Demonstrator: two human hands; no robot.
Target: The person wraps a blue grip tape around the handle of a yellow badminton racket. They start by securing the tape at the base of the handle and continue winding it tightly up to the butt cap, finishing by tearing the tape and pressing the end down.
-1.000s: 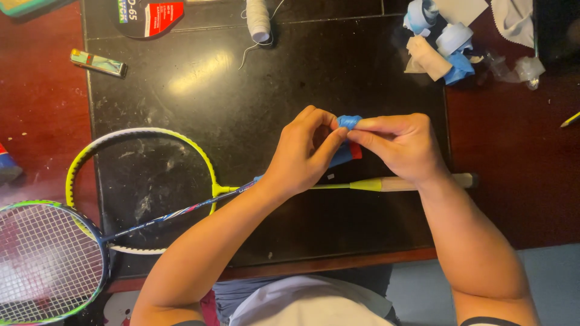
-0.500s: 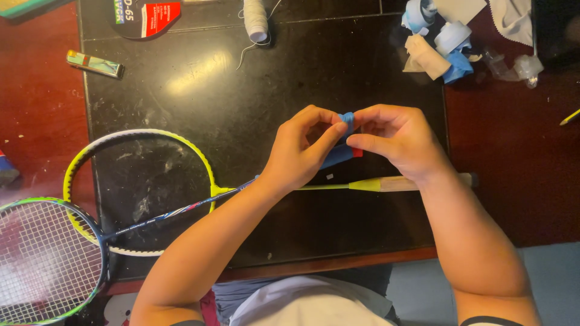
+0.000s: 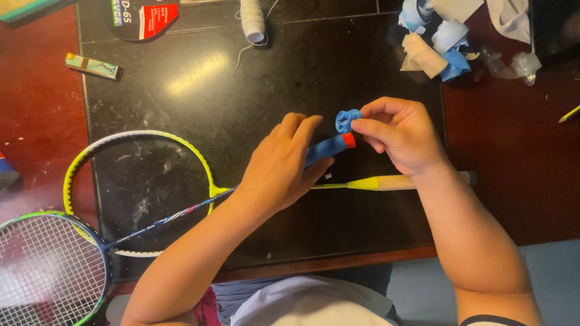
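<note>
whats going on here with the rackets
A person sits at a dark table. Their left hand grips the blue-wrapped handle of a strung racket, while the right hand pinches a small curled bit of blue tape just off the handle's red end. A second, unstrung yellow racket lies flat under the hands, and used grip scraps are piled at the far corner.
</note>
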